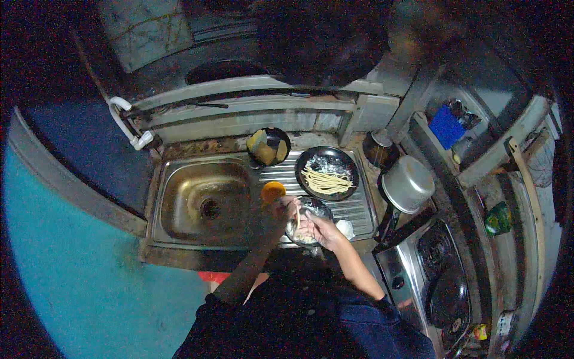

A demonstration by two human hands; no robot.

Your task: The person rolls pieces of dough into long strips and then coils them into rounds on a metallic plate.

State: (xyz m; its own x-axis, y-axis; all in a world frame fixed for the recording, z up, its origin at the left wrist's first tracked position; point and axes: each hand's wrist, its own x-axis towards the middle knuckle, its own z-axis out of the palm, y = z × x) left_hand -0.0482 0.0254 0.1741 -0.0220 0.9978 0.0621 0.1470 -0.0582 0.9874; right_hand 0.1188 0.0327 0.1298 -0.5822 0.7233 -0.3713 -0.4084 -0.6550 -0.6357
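My left hand point(289, 206) and my right hand point(319, 229) meet over a dark plate point(325, 207) dusted with white powder. A thin pale strip of dough point(298, 216) hangs between them, its upper end pinched in my left hand. The right hand has its thumb raised and its fingers bent under the strip; whether it grips the strip is unclear. Just beyond lies a larger black plate point(350, 161) holding many dough strips point(327, 181) and white powder. An orange round item point(272, 192) sits beside my left hand. A white lump or bag point(345, 229) is right of my right hand.
A steel sink basin point(179, 211) is at left, its ribbed drainboard point(365, 211) under the plates. A dark bowl point(287, 144) with brownish pieces stands at the back. Right are a dark container point(374, 155), an upturned metal pot point(408, 184) and a gas stove point(403, 278).
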